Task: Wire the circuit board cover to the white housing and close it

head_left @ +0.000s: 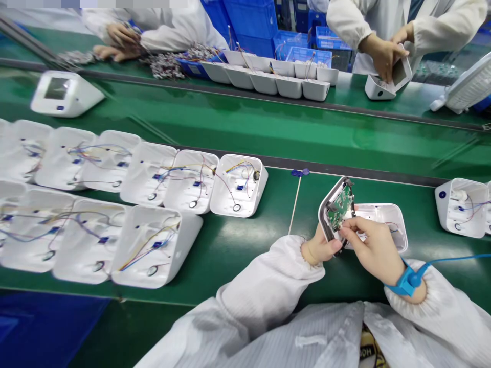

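In my left hand [319, 248] is a front panel [327, 217], held tilted up by its lower edge, with a green circuit board [340, 205] on its inner side. The fingers of my right hand [370, 245] are pinched at the lower part of that board; what lies between the fingertips is too small to make out. Behind the right hand, a white housing [395, 217] rests on the green bench with its inside facing up, partly covered by the hand. A blue wrist strap [408, 280] with a cord circles my right wrist.
Two rows of white housings [240, 186] with wires inside stand on the left. More housings [462, 207] sit at the right edge. A finished-looking unit [63, 94] is on the belt [249, 122]. Across it, co-workers' hands [387, 56] handle parts beside blue bins [249, 23].
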Tool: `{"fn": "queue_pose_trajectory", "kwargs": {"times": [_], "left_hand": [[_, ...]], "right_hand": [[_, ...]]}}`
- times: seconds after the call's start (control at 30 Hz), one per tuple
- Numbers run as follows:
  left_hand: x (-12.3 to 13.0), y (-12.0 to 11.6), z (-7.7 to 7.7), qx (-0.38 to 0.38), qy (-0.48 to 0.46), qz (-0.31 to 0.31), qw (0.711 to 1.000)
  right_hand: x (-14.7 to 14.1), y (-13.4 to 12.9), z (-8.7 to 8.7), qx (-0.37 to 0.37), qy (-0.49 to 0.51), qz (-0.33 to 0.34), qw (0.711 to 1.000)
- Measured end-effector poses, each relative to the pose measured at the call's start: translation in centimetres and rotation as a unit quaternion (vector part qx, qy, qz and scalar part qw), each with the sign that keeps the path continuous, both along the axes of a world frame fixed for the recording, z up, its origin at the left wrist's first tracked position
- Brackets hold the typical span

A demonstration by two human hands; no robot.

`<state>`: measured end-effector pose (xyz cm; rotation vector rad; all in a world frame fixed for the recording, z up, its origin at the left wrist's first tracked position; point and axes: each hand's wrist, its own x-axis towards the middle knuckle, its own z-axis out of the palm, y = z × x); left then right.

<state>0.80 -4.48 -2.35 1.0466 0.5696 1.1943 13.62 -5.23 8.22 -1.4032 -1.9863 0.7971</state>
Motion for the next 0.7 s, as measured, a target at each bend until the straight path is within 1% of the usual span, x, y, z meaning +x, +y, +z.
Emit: {"fn": "queue_pose_trajectory", "kwargs": {"times": [0.2,0.3,0.4,0.47,0.53,0.57,0.6,0.7], "left_hand": [[0.2,0.0,0.2,0.001,-0.018,-0.008,1.000],[0.2,0.0,0.2,0.008,-0.034,-0.011,0.999],[0.2,-0.1,0.4,0.003,-0.045,-0.013,0.999],[0.0,0.0,0.6,-0.013,-0.040,-0.016,0.999],[-0.2,0.1,0.7,-0.017,-0.028,-0.020,0.999],[-0.4,0.2,0.8,-0.011,-0.023,-0.024,0.999],[-0.5,0.4,0.8,-0.002,-0.018,-0.032,0.999],[-0.7,0.5,0.8,0.014,-0.010,-0.052,0.999]], "right_hand": [[0.0,0.2,0.2,-0.005,-0.007,0.005,1.000],[-0.1,0.0,0.2,0.007,-0.018,0.009,1.000],[-0.2,-0.1,0.1,0.073,-0.067,0.008,0.995],[0.1,0.1,0.0,0.146,-0.102,0.005,0.984],[0.7,0.9,0.2,0.216,-0.107,0.004,0.970],[1.1,1.4,0.3,0.246,-0.103,0.016,0.964],[1.5,2.1,0.4,0.269,-0.102,0.041,0.957],[2.5,3.8,0.8,0.302,-0.129,0.160,0.931]]}}
